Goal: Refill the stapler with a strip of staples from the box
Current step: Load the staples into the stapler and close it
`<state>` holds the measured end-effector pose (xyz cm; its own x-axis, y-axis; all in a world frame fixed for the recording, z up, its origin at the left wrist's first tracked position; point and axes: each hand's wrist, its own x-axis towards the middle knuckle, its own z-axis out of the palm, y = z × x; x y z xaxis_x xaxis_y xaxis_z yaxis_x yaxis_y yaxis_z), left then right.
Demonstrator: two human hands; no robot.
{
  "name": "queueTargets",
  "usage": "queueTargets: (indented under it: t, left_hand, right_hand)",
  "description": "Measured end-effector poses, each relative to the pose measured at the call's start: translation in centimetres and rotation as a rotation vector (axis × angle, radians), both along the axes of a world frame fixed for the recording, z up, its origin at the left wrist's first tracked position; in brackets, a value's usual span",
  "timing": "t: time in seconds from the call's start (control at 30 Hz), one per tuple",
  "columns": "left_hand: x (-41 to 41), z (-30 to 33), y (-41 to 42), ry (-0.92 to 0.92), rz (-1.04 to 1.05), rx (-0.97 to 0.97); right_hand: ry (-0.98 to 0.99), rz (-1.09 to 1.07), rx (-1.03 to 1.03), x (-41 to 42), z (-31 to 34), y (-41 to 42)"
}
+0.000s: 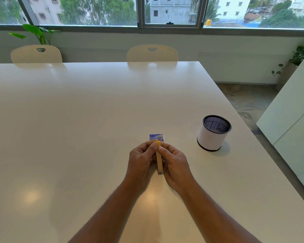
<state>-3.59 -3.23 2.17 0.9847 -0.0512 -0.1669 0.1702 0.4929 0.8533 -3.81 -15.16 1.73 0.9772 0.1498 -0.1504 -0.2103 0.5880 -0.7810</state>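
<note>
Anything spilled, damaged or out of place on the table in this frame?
Nothing stands out. Both hands, left and right, hold the stapler over the table; the staple box lies flat just beyond them, and the mesh cup stands upright to the right.

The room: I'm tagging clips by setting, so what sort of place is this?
Probably an office meeting room: a long white table, matching chairs tucked along its far side, and a mesh pen holder. A wide window looks out on buildings.

Yellow-tipped beige stapler (159, 162), blue-purple box (156, 137)
</note>
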Motion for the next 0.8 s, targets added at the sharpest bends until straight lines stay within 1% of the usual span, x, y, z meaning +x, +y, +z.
queueTargets:
  t: [0.13, 0.23, 0.27, 0.37, 0.43, 0.47, 0.53, 0.6, 0.67, 0.73, 0.8]
  left_hand:
    - [-0.1, 0.1, 0.0, 0.001, -0.004, -0.003]
    - [0.0, 0.0, 0.4, -0.002, -0.032, -0.02]
    - [0.0, 0.0, 0.5, -0.002, -0.041, -0.04]
    - [0.1, 0.1, 1.2, -0.009, -0.051, -0.101]
    - [0.2, 0.0, 1.8, -0.009, -0.036, -0.092]
    - [0.3, -0.2, 2.1, -0.011, -0.027, -0.056]
    - [0.7, -0.7, 2.8, -0.045, -0.034, 0.086]
    - [1.2, -1.3, 3.3, -0.13, -0.057, 0.341]
    - [1.6, -1.7, 3.5, -0.234, -0.09, 0.602]
    - [1.8, -2.0, 3.5, -0.322, -0.102, 0.783]
    - [2.0, -2.2, 3.4, -0.369, -0.081, 0.924]
  right_hand:
    - [-0.009, 0.009, 0.008, 0.1, -0.1, 0.0]
    - [-0.037, 0.025, -0.044, 0.1, -0.5, 0.0]
    - [-0.062, 0.028, -0.091, 0.0, -0.6, -0.1]
    - [-0.156, 0.068, -0.331, -0.5, -0.5, -0.6]
    - [-0.18, 0.059, -0.459, -0.6, -0.3, -1.4]
    - [-0.188, 0.036, -0.533, -0.5, -0.3, -1.7]
    - [-0.213, -0.041, -0.724, 0.1, -0.7, -2.4]
    - [-0.25, -0.11, -0.888, 0.7, -1.3, -3.2]
    - [-0.315, -0.121, -1.012, 1.2, -1.6, -3.8]
    - [-0.403, -0.117, -1.133, 1.7, -1.7, -4.3]
    - [-0.484, -0.114, -1.239, 2.1, -1.5, -4.3]
